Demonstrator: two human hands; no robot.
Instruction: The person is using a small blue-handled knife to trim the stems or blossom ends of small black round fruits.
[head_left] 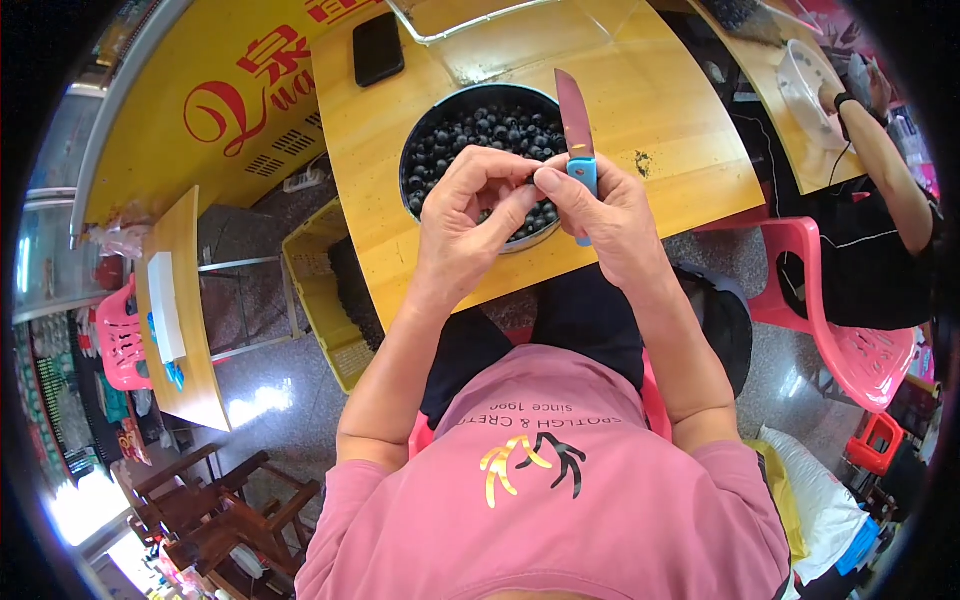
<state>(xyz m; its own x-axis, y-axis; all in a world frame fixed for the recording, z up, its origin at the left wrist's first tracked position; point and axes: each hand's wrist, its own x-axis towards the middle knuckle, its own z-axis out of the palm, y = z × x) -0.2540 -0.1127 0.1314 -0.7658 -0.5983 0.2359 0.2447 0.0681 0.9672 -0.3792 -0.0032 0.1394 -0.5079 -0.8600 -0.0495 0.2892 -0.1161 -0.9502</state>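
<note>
A round metal bowl (537, 240) filled with small, dark, round fruits or nuts (497, 128) stands near the front edge of the wooden table. Over its near side my two hands meet, fingertips touching. My left hand (474, 212) is closed in a pinch; something small and dark shows at its fingertips, too covered to make out. My right hand (608, 208) holds a knife (576, 125) by its blue handle, the reddish-brown blade pointing away from me. The right thumb and forefinger also reach to the left fingertips.
On the wooden table (690, 150) lie a black phone (378, 50), a clear tray (530, 45) and dark crumbs (643, 163). A yellow crate (320, 290) of dark pieces stands left of my legs. Another person's arm (888, 165) reaches toward a clear tub (808, 95); a pink chair (840, 330) stands at right.
</note>
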